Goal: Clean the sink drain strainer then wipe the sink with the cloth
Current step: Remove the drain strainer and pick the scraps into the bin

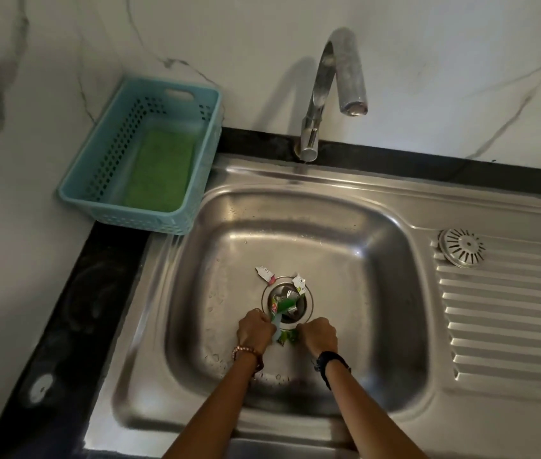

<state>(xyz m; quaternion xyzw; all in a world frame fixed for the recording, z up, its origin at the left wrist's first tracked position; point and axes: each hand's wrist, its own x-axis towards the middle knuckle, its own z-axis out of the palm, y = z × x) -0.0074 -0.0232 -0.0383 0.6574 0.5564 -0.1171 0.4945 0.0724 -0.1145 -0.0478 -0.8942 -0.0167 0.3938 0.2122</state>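
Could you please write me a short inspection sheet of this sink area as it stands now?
Surface: steel sink, water drops in the basin; ribbed drainboard on its right.
Job's things: strainer lies on the drainboard, out of the drain; green cloth lies in the blue basket.
Clutter: wrapper scraps around and inside the drain.
Hands: left hand and right hand each grip wrapper pieces at the drain's near edge.
Cables: nothing seen.
Surroundings: tap with no water running, marble wall, black counter.
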